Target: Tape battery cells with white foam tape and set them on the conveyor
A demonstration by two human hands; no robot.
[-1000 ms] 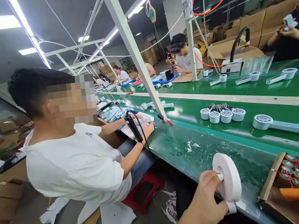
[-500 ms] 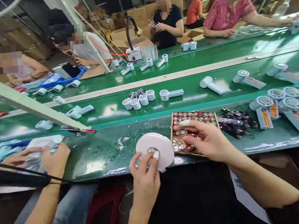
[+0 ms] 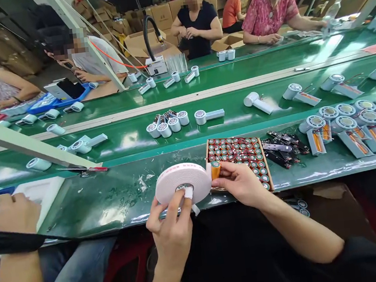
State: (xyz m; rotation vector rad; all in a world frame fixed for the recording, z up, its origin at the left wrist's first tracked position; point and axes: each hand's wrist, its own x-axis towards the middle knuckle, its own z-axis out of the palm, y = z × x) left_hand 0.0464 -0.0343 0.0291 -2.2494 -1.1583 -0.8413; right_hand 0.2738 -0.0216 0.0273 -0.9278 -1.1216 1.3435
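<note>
Left hand [image 3: 172,226] gripping white foam tape roll [image 3: 182,183] at frame centre; right hand [image 3: 238,181] pinching orange cylindrical battery [image 3: 215,170] against tape end. Wrap just starting; cardboard tray [image 3: 267,168] of cells untaped.

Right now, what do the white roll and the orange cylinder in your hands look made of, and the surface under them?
Roll in the left hand: looks like matte white foam or paper tape, layered edge, dotted side.
Orange cylinder in the right hand: smooth glossy wrap, probably plastic sleeve over a battery cell.
Bench surface: shiny green, likely rubber or PVC mat, with glare streaks.
</note>
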